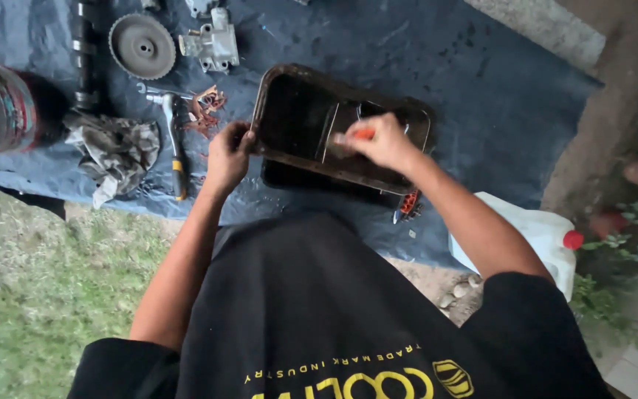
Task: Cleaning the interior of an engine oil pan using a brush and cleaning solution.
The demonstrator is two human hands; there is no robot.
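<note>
From the head camera, looking straight down past my black shirt, I have a dirty, dark oil pan (300, 111) lying on the blue tarp (496, 96) in front of me. My left hand (227, 157) is curled shut around the pan's near left rim, thumb and fingers pinching the edge; I judge that grip is there to keep the pan from sliding or tipping while the other hand works inside it. My right hand (384, 140) is closed around a small orange-handled brush (354, 135), its tip reaching leftward into the pan's hollow, so the rim stays low enough for my wrist to clear it.

Around the pan, the tarp carries other parts. A toothed gear wheel (142, 46) and a grey metal housing (212, 43) lie at the far left, well apart from my hands. A ratchet wrench (173, 137) lies just left of my left hand, beside a crumpled rag (112, 151). A white plastic jug with a red cap (548, 240) sits at my right elbow, off the tarp's edge, near enough that my forearm could knock it. Grass lies to the left.
</note>
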